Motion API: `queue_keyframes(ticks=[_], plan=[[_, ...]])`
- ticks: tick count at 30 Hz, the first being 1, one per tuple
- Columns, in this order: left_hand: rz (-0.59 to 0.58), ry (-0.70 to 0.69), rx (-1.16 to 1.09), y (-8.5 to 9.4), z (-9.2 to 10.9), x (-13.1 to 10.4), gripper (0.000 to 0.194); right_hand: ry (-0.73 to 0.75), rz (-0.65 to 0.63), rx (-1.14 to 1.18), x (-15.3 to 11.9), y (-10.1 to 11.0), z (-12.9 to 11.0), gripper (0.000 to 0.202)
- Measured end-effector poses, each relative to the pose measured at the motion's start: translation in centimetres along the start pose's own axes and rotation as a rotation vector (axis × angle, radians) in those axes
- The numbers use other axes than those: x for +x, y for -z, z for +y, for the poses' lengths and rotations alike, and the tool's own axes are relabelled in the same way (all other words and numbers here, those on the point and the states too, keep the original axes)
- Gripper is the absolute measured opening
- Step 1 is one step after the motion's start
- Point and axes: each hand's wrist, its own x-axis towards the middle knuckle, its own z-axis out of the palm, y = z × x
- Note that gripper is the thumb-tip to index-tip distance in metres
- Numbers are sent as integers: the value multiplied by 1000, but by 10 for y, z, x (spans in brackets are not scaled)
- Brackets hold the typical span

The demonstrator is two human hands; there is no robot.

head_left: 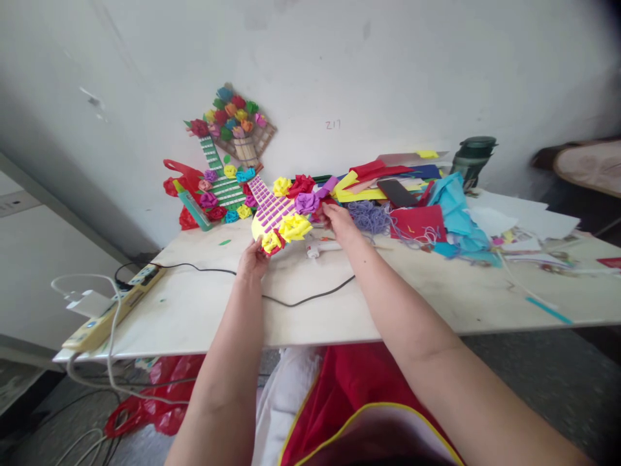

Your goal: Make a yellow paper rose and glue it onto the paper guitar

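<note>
A yellow board with purple strips (272,206) and paper flowers in yellow, red and purple along its edge is held up over the table. My left hand (254,257) grips its lower left edge, beside a yellow and red flower (272,242). At the board's right side, my right hand (336,219) has its fingers closed near the purple flower (307,202); what they pinch is too small to make out. A white glue gun (320,248) lies on the table below my right wrist.
Green flowered board (228,193), flower basket picture (245,150) and glue bottle (195,206) stand behind, left. Coloured paper, purple yarn (369,217), a phone (396,193) and a dark bottle (473,158) are right. A black cable (301,303) crosses the table from the power strip (116,309).
</note>
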Motion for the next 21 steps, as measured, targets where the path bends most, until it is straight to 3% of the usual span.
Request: queue_keyframes(ticks=[4, 10, 13, 17, 21], plan=[[15, 14, 12, -1, 0, 0, 16, 100, 90, 179, 2, 3, -7, 30], [20, 25, 31, 1, 0, 2, 20, 183, 105, 432, 3, 13, -24, 30], [20, 29, 30, 0, 1, 1, 21, 114, 139, 491, 0, 18, -32, 34], [26, 22, 31, -3, 3, -2, 21, -69, 48, 471, -2, 22, -32, 37], [67, 2, 41, -3, 4, -3, 21, -158, -17, 263, -4, 21, -26, 21]])
